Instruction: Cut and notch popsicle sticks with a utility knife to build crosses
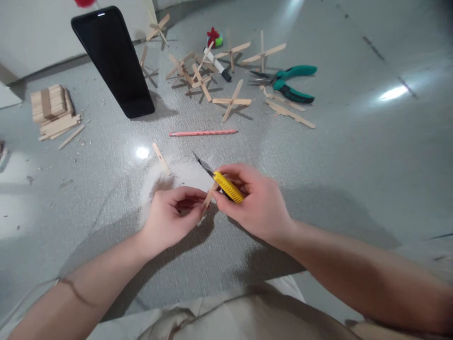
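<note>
My left hand (175, 212) pinches a wooden craft stick (209, 197) between thumb and fingers, the stick tilted up toward the right. My right hand (255, 200) is closed around a yellow utility knife (229, 187), whose dark blade (202, 163) is out and points up and to the left. The right fingertips sit close to the upper end of the stick; whether they touch it I cannot tell. Just beyond my left hand, another craft stick (161, 158) with a small dark mark lies on the grey surface (116, 189).
A pink pencil (203, 133) lies ahead of my hands. Farther back are several crossed-stick pieces (231, 101), a white marker (217, 64) and green-handled pliers (295, 84) near broken sticks (290, 113). A black phone (113, 61) stands at left, beside a bundle of sticks (51, 102).
</note>
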A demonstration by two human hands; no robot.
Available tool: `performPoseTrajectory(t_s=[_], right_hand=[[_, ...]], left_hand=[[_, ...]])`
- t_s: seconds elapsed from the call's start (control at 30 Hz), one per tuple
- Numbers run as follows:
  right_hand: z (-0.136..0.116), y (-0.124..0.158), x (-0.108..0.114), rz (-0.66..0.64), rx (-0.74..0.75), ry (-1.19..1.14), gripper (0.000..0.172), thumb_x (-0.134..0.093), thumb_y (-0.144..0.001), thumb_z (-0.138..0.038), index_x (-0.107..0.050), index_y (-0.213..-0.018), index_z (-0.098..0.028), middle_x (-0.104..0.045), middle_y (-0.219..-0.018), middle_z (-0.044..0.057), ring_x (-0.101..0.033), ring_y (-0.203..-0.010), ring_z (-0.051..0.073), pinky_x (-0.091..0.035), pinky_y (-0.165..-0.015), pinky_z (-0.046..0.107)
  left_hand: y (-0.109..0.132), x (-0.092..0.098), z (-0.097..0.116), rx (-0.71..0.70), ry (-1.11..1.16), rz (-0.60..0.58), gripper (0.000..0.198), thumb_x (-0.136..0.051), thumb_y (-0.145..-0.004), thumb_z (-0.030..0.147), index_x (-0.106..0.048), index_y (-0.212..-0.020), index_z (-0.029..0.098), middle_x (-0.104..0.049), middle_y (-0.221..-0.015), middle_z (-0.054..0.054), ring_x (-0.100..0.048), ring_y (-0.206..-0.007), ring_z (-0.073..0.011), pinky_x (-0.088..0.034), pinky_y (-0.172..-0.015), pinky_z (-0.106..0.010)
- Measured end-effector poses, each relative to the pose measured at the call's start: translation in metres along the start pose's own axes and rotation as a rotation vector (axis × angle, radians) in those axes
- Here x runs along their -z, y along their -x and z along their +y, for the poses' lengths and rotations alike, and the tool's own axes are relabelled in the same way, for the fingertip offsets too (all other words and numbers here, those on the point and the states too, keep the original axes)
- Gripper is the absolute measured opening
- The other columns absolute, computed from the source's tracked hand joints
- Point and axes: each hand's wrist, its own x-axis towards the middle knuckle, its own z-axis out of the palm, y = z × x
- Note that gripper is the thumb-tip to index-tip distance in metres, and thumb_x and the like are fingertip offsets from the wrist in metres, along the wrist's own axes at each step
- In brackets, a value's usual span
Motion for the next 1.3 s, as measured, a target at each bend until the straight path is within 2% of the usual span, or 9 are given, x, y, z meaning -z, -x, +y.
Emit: performPoseTrajectory(t_s=[0.23, 0.57, 0.83, 1.3], right_hand=[[-0.0031, 0.0009, -0.0019, 0.010, 0.017, 0.043, 0.023, -0.067, -0.081, -0.021, -0.061, -0.103, -0.025, -0.075, -0.088, 0.001, -0.074, -0.076, 0.017, -0.061, -0.072, 0.029], [-0.0032, 0.0043, -0.0025, 0.000, 0.040, 0.073, 0.022, -0.068, -0.081, -0.021, -0.063, -0.102, -0.024, -0.073, -0.079, -0.001, -0.071, -0.068, 0.016, -0.056, -0.063, 0.026], [-0.0013, 0.0079, -0.0022, -0.027, 0.057, 0.031, 0.022, -0.068, -0.082, -0.020, -0.064, -0.103, -0.025, -0.073, -0.081, -0.002, -0.070, -0.069, 0.014, -0.056, -0.064, 0.024], [-0.0013, 0.0065, -0.0017, -0.028, 0.034, 0.045, 0.021, -0.068, -0.082, -0.023, -0.064, -0.102, -0.024, -0.073, -0.081, -0.001, -0.071, -0.070, 0.015, -0.056, -0.064, 0.025]], left_hand=[[-0.0011, 0.0024, -0.0039, -0.010, -0.035, -0.010, 0.019, -0.071, -0.072, 0.008, -0.074, -0.089, 0.015, -0.074, -0.075, -0.002, -0.067, -0.063, -0.0098, -0.058, -0.061, -0.018], [-0.0016, 0.0040, -0.0063, 0.000, -0.036, -0.062, 0.016, -0.068, -0.069, 0.009, -0.070, -0.084, 0.015, -0.063, -0.064, 0.002, -0.056, -0.055, -0.0079, -0.051, -0.055, -0.019], [-0.0028, 0.0036, -0.0029, -0.017, -0.023, -0.074, 0.017, -0.068, -0.064, 0.008, -0.067, -0.079, 0.016, -0.058, -0.061, 0.003, -0.050, -0.054, -0.0073, -0.047, -0.051, -0.019], [-0.0041, 0.0058, -0.0066, 0.037, 0.063, -0.124, 0.020, -0.065, -0.064, 0.006, -0.066, -0.081, 0.017, -0.057, -0.059, 0.005, -0.051, -0.050, -0.0060, -0.047, -0.050, -0.018]])
